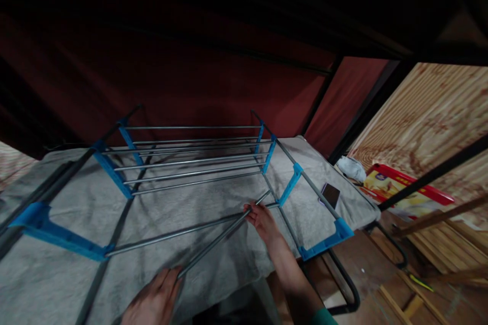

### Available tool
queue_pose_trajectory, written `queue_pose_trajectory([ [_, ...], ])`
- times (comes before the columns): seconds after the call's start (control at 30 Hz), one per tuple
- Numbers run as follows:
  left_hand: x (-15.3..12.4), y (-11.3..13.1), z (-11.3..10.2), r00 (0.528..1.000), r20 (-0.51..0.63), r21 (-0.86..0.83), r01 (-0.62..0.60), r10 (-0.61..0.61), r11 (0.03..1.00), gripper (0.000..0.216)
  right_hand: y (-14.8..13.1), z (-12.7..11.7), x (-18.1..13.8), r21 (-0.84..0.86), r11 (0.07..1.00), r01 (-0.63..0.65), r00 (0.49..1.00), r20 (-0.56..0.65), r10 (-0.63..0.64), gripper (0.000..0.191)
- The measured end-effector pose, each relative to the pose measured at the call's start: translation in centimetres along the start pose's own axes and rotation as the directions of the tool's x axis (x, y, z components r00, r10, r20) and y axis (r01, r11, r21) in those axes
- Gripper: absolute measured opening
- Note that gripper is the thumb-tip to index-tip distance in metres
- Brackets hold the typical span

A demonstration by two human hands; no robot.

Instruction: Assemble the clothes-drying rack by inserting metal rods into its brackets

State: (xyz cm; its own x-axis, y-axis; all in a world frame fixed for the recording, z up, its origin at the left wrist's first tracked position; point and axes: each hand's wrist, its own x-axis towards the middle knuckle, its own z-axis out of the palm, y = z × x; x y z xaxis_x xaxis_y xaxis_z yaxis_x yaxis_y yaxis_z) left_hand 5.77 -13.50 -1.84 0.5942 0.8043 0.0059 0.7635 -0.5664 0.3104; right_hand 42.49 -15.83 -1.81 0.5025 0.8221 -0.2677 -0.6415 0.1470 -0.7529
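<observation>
A shoe-rack-like frame of grey metal tubes and blue plastic brackets (113,173) lies on a grey blanket (206,284). Between my hands a loose metal tube (215,244) slants up to the right. My left hand (152,298) is closed round its lower end, near the bottom edge of the view. My right hand (263,221) pinches it close to the upper end. That end is near the right-hand blue bracket (290,185); whether they touch, I cannot tell. Another crossbar (163,237) passes behind the held tube, spanning the frame between left and right brackets.
A phone (330,196) lies on the blanket, right of the frame. The nearest brackets, left (57,231) and right (328,239), have no tube between them. Dark red fabric (213,76) hangs behind. A red and yellow box (404,188) and a wooden stool (453,241) stand at the right.
</observation>
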Motion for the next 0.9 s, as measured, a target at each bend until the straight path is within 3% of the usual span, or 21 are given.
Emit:
queue_pose_trajectory([
  [0.23, 2.7, 7.0, -3.0, 0.987, 0.155, 0.249, -0.006, -0.033, 0.968, 0.078, 0.1, -1.8, -2.4, -0.01, 1.0, -0.003, 1.0, -0.031, 0.003, 0.043],
  [0.5, 5.8, 10.0, -2.9, 0.979, 0.202, 0.291, -0.059, -0.001, 0.955, 0.071, -0.3, -5.1, -3.0, 0.094, 0.996, -0.012, 0.978, -0.207, 0.032, 0.043],
  [0.67, 6.8, 8.1, -2.8, 0.965, 0.262, 0.271, -0.04, -0.034, 0.962, 0.067, 0.2, -6.1, -3.0, 0.06, 0.997, -0.048, 0.962, -0.264, 0.063, 0.034],
  [0.9, 6.8, 2.0, 1.2, 0.981, 0.188, 0.172, 0.017, -0.05, 0.985, 0.065, 1.0, -5.9, -2.4, 0.07, 0.997, -0.02, 0.945, -0.325, 0.042, 0.033],
])
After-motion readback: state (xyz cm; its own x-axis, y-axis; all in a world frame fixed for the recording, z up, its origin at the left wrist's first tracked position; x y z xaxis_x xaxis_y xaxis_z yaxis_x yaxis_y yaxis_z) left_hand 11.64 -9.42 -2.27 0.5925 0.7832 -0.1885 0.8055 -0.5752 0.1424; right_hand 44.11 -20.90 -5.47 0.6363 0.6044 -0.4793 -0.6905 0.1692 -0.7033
